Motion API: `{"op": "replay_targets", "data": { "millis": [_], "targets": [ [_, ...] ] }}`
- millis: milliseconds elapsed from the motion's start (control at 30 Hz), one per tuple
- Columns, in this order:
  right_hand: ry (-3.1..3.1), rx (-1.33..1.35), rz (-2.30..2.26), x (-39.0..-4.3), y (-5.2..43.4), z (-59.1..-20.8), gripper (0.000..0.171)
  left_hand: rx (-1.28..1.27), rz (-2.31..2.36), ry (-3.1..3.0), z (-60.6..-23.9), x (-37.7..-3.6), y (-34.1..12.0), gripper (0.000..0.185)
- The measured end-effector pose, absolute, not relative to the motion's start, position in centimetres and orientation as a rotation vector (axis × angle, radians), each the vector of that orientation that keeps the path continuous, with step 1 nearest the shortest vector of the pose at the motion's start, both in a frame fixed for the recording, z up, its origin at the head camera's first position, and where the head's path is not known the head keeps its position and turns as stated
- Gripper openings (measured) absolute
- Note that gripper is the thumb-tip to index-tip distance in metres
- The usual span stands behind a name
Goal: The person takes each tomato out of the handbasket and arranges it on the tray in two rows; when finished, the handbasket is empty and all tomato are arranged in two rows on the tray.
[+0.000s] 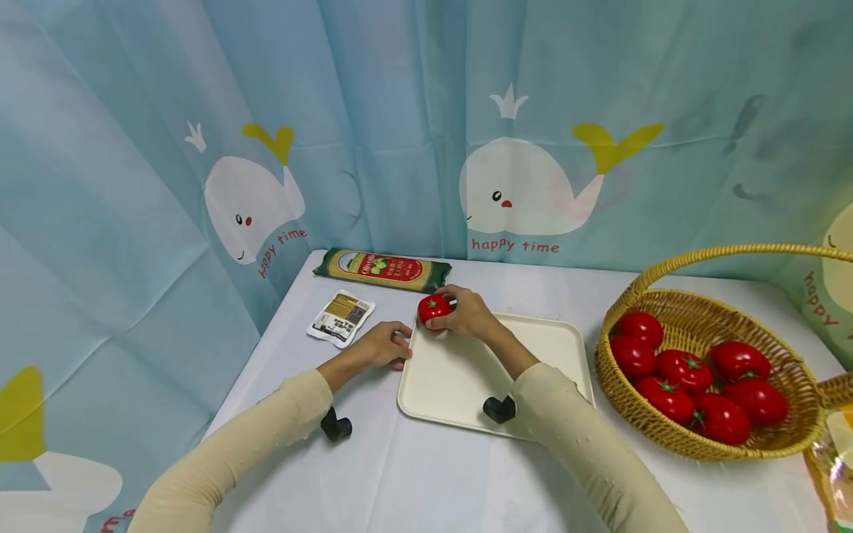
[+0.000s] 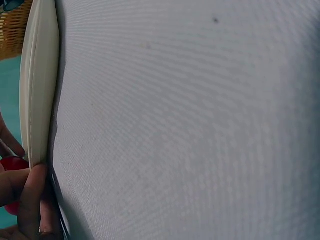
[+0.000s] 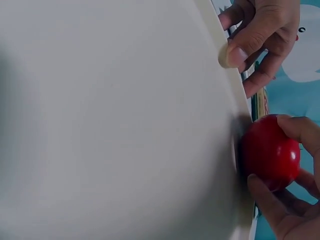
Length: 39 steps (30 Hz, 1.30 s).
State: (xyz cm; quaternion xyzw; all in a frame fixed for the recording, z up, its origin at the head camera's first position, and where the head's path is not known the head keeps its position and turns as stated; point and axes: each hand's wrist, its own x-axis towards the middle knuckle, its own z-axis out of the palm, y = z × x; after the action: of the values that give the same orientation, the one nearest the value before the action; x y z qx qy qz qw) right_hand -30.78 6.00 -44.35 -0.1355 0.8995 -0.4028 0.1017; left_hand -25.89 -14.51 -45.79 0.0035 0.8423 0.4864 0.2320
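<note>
Tomato: at the far-left corner of the tray, stem end up, pretty much round so no real long axis
Right hand: grip's got the tomato pinched, hand sits on its right side
Left hand: grip's pinching the tray's left rim, thumb on top, a bit nearside of the tomato
Closer hand: right, obviously, left's just beside
Tomato resting or lifted: honestly can't tell
</note>
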Motion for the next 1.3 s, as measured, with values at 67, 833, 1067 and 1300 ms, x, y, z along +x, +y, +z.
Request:
{"op": "replay_targets", "data": {
  "millis": [67, 833, 1067, 1300],
  "targets": [
    [2.653, -0.41, -1.191, -30.8, 6.0, -44.3, 0.065, 0.008, 1.336, 2.318, -45.8, -25.9, -14.5, 0.044],
    [2.626, -0.465, -1.266, -30.9, 8.1, -43.0, 0.07, -0.001, 1.335, 2.32, -45.8, -25.8, -14.5, 0.045],
    [2.631, -0.54, -1.293, -30.1, 9.9, -41.7, 0.066, 0.001, 1.337, 2.325, -45.7, -25.8, -14.5, 0.045],
    [2.627, -0.572, -1.33, -28.8, 12.1, -40.1, 0.065, -0.004, 1.334, 2.332, -45.7, -25.8, -14.6, 0.045]
  ]
}}
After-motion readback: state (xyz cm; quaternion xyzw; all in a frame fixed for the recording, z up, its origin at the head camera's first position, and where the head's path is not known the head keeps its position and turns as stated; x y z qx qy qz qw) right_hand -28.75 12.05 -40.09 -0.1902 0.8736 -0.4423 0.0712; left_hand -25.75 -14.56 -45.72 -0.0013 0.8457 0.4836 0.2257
